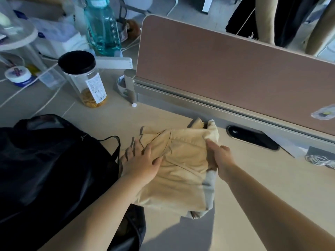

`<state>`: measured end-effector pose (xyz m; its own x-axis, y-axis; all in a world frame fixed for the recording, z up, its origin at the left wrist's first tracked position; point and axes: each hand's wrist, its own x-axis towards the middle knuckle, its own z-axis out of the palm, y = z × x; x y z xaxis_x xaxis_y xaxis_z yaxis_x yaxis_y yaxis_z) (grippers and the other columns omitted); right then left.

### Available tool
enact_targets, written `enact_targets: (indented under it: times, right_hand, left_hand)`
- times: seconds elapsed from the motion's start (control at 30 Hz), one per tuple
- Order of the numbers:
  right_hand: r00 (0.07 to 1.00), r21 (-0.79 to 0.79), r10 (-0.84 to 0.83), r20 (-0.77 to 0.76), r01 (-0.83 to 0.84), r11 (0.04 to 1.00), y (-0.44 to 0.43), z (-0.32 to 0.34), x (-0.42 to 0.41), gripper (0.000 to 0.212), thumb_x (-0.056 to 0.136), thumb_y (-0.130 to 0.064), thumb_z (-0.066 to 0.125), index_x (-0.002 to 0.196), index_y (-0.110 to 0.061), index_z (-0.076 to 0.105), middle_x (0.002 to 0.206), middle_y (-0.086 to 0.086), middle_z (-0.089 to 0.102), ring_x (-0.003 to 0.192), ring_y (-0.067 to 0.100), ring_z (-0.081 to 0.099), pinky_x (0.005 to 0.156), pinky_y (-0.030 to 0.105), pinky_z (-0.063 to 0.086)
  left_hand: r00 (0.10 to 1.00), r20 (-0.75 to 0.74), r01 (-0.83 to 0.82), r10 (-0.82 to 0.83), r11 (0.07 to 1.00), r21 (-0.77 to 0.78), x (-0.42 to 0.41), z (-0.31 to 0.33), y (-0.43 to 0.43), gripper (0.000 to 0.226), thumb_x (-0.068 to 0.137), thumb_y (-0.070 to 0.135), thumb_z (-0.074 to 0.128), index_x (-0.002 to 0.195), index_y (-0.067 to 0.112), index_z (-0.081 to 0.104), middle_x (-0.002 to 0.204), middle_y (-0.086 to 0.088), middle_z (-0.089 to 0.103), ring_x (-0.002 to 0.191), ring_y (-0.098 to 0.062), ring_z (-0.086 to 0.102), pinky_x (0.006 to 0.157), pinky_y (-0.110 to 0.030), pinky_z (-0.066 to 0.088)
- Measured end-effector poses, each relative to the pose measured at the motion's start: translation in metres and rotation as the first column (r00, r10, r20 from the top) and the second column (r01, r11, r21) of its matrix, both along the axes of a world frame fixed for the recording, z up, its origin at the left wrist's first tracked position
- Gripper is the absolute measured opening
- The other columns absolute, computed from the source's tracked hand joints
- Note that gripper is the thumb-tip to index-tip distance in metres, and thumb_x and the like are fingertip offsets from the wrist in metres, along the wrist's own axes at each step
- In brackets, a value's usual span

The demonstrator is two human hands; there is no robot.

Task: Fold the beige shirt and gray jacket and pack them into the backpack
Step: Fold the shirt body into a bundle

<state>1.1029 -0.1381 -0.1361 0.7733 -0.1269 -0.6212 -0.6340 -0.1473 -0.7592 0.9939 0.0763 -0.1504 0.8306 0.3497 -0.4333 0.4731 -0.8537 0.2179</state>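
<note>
— Where's the beige shirt [181, 160]?

— Folded into a rough rectangle in the middle of the desk [262, 178], just right of the backpack [50, 169]. Its long axis runs from the near edge toward the divider panel [235, 69] along the far edge, leaning slightly right. The collar end points at the panel.

— And the gray jacket [208, 185]?

— Under the shirt. Only a gray strip shows along the bundle's right side and at its near corner.

— What are the hands doing?

— The left hand [143, 162] lies palm down on the shirt's left half, with the fingers spread wide and reaching over the left edge. They're blurred. The right hand [220, 158] grips the right edge, thumb on top of the beige cloth and fingers curled underneath.

— Is the bundle lying flat?

— I can't tell. The near end throws a shadow on the desk, so it may be raised there.

— The backpack?

— Black, slumped at the near-left corner of the desk. A thin strap loops close to the shirt's left edge. I can't tell if its opening is unzipped.

— Anything else?

— A clear jar [85, 80] with a black lid stands toward the far-left corner, with a teal water bottle [101, 28] beyond it. A black oval cable port [253, 137] sits in the desk by the panel, right of the collar.
</note>
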Motion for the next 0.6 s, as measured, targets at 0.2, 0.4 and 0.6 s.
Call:
enact_targets:
  times: [0.2,0.4,0.6]
  right_hand:
    - [0.968,0.27,0.218,-0.123,-0.179,0.946,-0.004,0.014,0.011,0.036,0.084,-0.037,0.068,0.108,-0.01,0.065,0.095,0.007,0.076,0.091,0.026,0.07,0.08,0.039,0.055]
    - [0.94,0.364,0.321,-0.117,-0.26,0.895,-0.018,0.013,-0.009,0.043,0.081,-0.023,0.07,0.119,-0.006,0.061,0.11,0.013,0.072,0.099,0.029,0.07,0.074,0.035,0.057]
    - [0.943,0.485,0.277,-0.186,-0.157,0.86,-0.048,0.009,-0.026,0.086,0.048,-0.035,0.089,0.123,-0.006,0.06,0.117,0.02,0.067,0.104,0.037,0.066,0.083,0.045,0.054]
  left_hand:
    - [1.0,-0.014,0.014,-0.015,0.998,-0.061,-0.007,-0.01,0.008,0.066,0.091,0.067,0.019,0.148,0.042,-0.003,0.16,-0.002,-0.016,0.147,-0.03,-0.003,0.117,-0.048,0.007]
    - [0.982,0.142,-0.084,0.124,0.962,-0.261,-0.003,0.007,0.009,0.081,0.08,0.059,0.058,0.147,0.036,0.018,0.157,-0.001,0.015,0.143,-0.028,0.017,0.115,-0.044,0.022]
    - [0.793,-0.162,-0.439,0.587,0.366,-0.821,0.0,0.027,0.007,0.071,0.064,0.033,0.086,0.125,0.018,0.056,0.125,-0.002,0.062,0.109,-0.024,0.062,0.089,-0.039,0.052]
